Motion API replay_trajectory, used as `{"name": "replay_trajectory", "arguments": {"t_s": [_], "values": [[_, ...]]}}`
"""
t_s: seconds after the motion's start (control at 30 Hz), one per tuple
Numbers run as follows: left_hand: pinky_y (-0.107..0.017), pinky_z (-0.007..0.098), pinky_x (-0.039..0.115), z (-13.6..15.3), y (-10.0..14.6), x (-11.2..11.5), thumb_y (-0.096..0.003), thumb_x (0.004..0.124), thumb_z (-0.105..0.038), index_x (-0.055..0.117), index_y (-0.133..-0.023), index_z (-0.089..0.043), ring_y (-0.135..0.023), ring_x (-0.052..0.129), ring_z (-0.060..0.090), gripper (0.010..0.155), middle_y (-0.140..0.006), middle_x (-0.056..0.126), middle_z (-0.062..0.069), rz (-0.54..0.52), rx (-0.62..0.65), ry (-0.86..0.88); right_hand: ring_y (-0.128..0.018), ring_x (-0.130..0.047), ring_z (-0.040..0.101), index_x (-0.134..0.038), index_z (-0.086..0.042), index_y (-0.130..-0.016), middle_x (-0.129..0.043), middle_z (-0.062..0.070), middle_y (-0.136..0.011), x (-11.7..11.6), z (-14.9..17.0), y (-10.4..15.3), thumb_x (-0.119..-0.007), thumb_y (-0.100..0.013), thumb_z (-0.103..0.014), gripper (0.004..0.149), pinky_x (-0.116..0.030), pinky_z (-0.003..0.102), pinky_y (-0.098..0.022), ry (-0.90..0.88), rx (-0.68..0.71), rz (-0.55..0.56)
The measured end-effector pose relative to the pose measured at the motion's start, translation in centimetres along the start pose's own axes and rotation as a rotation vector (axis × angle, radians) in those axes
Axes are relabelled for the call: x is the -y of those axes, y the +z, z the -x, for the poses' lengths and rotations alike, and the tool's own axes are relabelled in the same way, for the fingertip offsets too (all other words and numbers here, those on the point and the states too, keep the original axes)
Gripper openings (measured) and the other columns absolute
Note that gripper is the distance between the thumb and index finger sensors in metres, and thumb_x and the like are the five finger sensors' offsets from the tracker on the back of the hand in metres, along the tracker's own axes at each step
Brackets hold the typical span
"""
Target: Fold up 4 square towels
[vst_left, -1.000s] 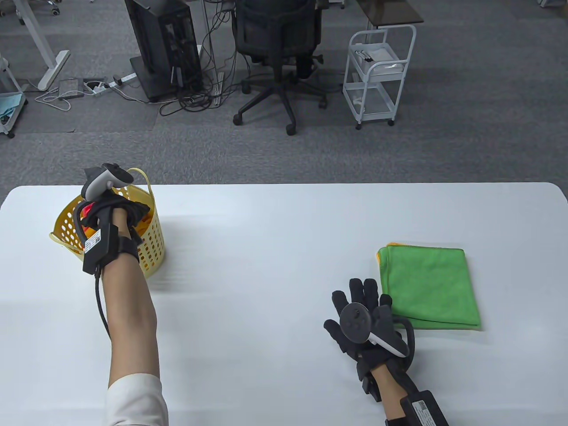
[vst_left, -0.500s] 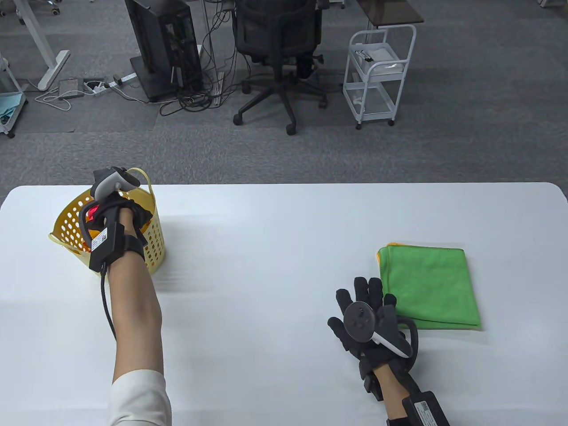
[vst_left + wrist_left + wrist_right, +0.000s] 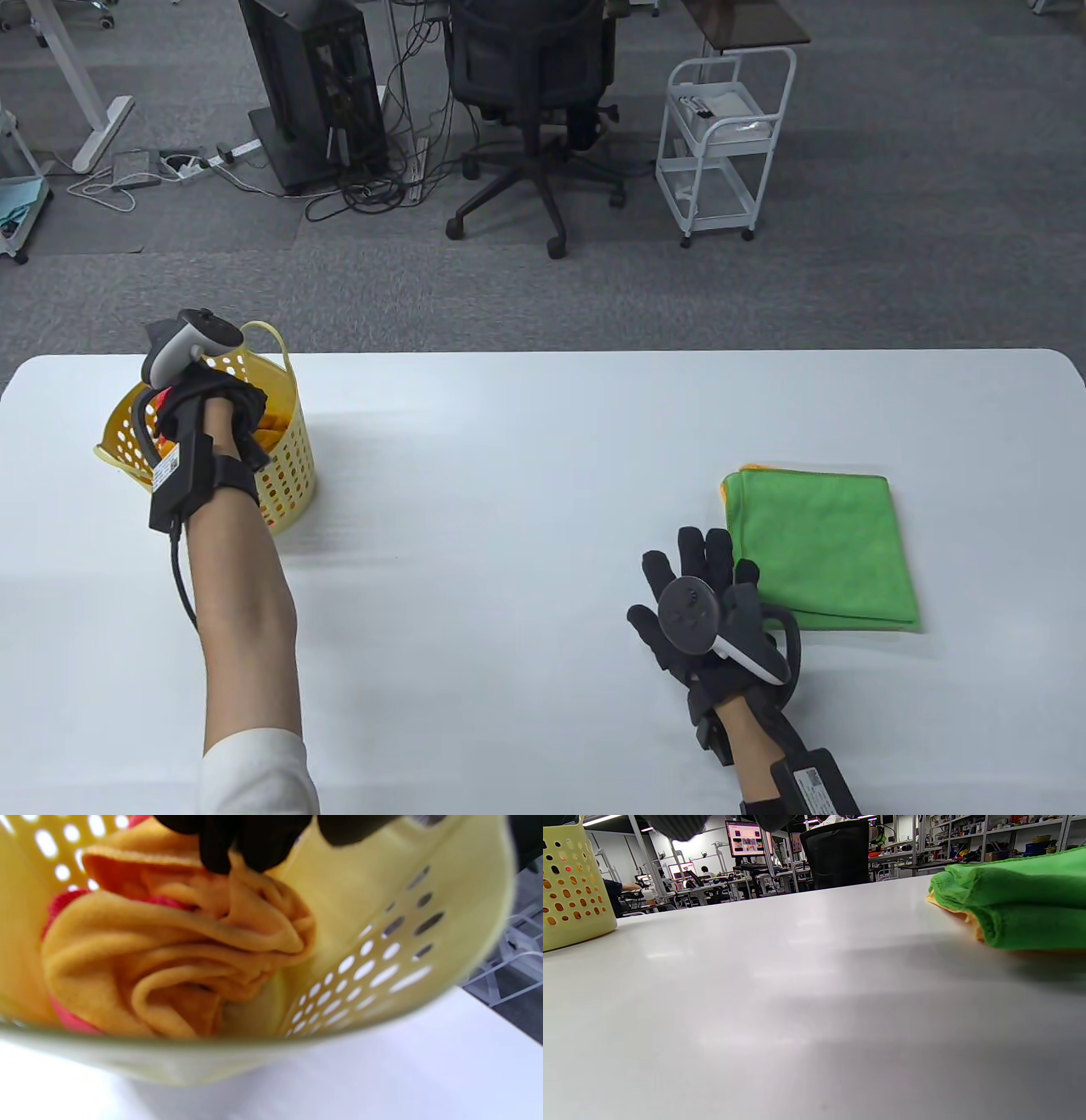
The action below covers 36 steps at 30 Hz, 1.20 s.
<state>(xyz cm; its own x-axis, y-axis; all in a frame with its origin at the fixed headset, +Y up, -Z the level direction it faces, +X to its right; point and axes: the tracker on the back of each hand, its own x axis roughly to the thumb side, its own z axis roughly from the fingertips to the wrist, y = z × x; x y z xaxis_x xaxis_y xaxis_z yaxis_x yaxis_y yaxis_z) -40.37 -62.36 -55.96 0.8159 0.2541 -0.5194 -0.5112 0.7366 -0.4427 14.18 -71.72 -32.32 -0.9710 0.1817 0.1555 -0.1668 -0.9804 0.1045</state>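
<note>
The basket (image 3: 284, 475) stands at the table's (image 3: 526, 475) far left corner; the left hand (image 3: 208, 407) reaches down into it, its fingertips (image 3: 220, 853) pinching a crumpled orange towel (image 3: 169, 950) that lies over a pink towel (image 3: 68, 899) inside; well to the right of the basket a folded green towel (image 3: 819, 548) lies flat on a folded orange one (image 3: 726, 491); the right hand (image 3: 704, 603) rests flat on the table, fingers spread, just beside the green towel's near left corner.
</note>
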Motion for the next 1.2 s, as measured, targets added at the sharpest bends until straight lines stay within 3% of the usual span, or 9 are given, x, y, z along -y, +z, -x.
{"name": "replay_trajectory", "arguments": {"t_s": [0.37, 0.87, 1.2], "values": [[-0.074, 0.069, 0.017, 0.5, 5.0, -1.3, -0.0631, 0.05, -0.038, 0.051, -0.114, -0.004, -0.105, 0.03, 0.053, 0.061, -0.123, 0.045, 0.027, -0.17, 0.19, 0.008, -0.107, -0.005, 0.051, -0.04, -0.017, -0.118, -0.014, 0.025, -0.124, 0.0, -0.4, 0.1, -0.065, -0.062, -0.055, 0.072, -0.019, 0.072, -0.07, -0.003, 0.028, 0.019], [-0.075, 0.069, 0.023, 0.7, 14.0, -4.1, -0.0632, 0.05, -0.037, 0.054, -0.113, -0.003, -0.102, 0.035, 0.055, 0.061, -0.122, 0.048, 0.028, -0.43, 0.542, 0.316, -0.106, -0.004, 0.05, -0.039, -0.016, -0.118, -0.013, 0.025, -0.124, 0.0, -0.7, 0.3, -0.064, -0.062, -0.055, 0.074, -0.018, 0.072, -0.07, 0.008, 0.042, 0.03], [-0.076, 0.069, 0.026, -0.5, 19.9, -5.7, -0.0639, 0.049, -0.038, 0.054, -0.114, -0.004, -0.104, 0.035, 0.054, 0.061, -0.123, 0.048, 0.028, -0.481, 0.794, 0.398, -0.106, -0.004, 0.05, -0.039, -0.015, -0.118, -0.013, 0.025, -0.124, 0.0, -0.8, 0.4, -0.064, -0.062, -0.056, 0.074, -0.018, 0.072, -0.07, 0.004, 0.04, 0.031]]}}
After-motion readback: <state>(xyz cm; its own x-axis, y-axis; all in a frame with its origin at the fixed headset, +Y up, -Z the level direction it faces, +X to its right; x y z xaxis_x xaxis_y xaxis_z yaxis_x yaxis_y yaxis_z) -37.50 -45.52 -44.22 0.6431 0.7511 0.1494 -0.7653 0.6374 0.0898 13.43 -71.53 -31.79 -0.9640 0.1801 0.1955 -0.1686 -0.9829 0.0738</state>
